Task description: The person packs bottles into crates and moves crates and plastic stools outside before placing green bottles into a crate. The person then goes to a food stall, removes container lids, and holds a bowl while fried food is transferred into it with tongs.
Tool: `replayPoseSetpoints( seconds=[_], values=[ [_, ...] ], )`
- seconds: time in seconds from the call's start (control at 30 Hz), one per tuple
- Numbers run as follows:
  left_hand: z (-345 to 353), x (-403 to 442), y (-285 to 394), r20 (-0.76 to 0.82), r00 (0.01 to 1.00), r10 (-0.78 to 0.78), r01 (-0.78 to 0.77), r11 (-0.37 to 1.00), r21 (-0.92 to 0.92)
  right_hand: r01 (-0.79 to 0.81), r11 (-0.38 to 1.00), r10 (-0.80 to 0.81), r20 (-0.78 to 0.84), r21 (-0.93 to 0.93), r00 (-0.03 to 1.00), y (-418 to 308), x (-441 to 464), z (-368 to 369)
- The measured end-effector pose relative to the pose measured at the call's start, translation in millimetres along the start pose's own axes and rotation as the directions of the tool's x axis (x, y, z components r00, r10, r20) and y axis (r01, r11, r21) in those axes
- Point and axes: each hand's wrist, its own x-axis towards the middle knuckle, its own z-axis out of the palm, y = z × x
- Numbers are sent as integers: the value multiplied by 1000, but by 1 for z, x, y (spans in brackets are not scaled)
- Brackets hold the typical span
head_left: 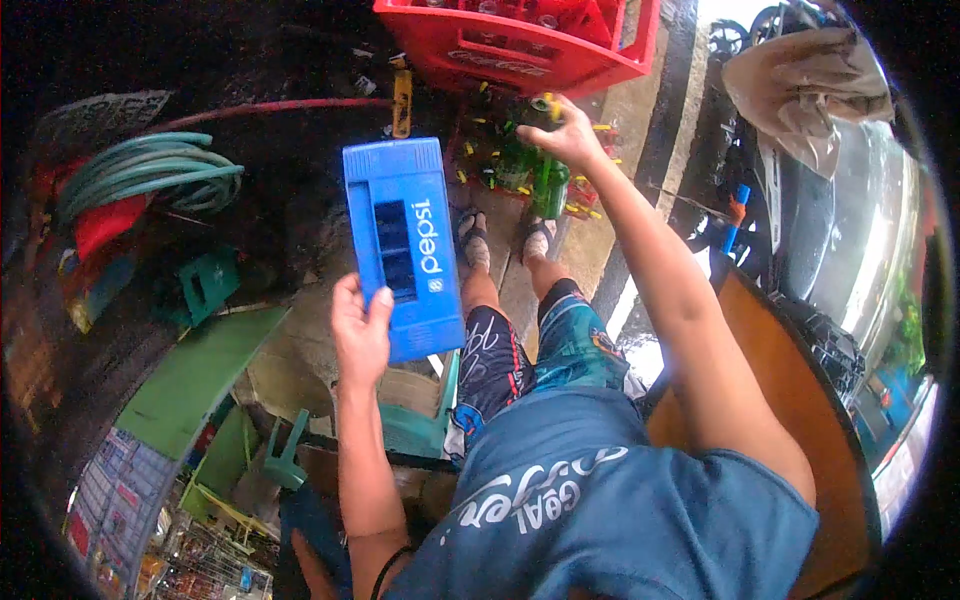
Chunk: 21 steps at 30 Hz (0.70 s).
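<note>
My left hand (361,328) grips the near end of a blue Pepsi crate (440,195), thumb on its side panel beside the dark handle opening. The crate is tilted so that its long side faces me; its inside is hidden. Away from it, above my feet, my right hand (568,138) is closed around a green glass bottle (545,110). Another green bottle (550,190) shows just below that hand. More bottles, some with yellow tops, are on the ground around there, partly hidden and blurred.
A red Coca-Cola crate (500,62) with bottles stands ahead of me. On the left are a coiled green hose (150,180) and a green board (195,375). A brown curved panel (770,400) is close on my right. A green plastic chair (415,425) is behind my left arm.
</note>
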Motion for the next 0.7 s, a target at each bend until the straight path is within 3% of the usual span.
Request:
replayPoseSetpoints(
  seconds=[0.07,0.13,0.2,0.27,0.3,0.33,0.37,0.47,0.57,0.7],
  values=[
    [9,6,28,-78,997,15,-13,1000,19,5,977,13,-84,215,996,-27,-42,-35],
    [15,2,35,-41,999,9,-11,999,-41,24,945,20,-129,327,991,-36,-82,-68],
    [41,-13,60,15,997,70,-72,991,115,-39,914,119,-175,405,977,-49,-124,-106],
    [85,-34,81,36,998,60,-71,868,491,-70,936,157,-231,346,960,-66,-160,-142],
    [110,-44,91,126,990,61,-124,799,589,-9,972,77,-283,237,956,-63,-173,-157],
    [138,-43,68,236,967,93,-216,791,572,52,991,-10,-324,123,946,-58,-183,-173],
    [168,-39,60,336,941,24,-226,785,576,25,995,8,-334,94,943,-59,-192,-188],
    [251,-2,-46,494,851,178,-482,638,601,-103,995,100,-368,11,924,-63,-221,-229],
    [338,50,-116,592,806,14,-516,508,690,-115,978,28,-432,-177,902,-47,-245,-261],
    [416,78,-140,534,844,56,-450,615,647,-118,971,-1,-494,-209,870,-40,-264,-269]
  ],
)
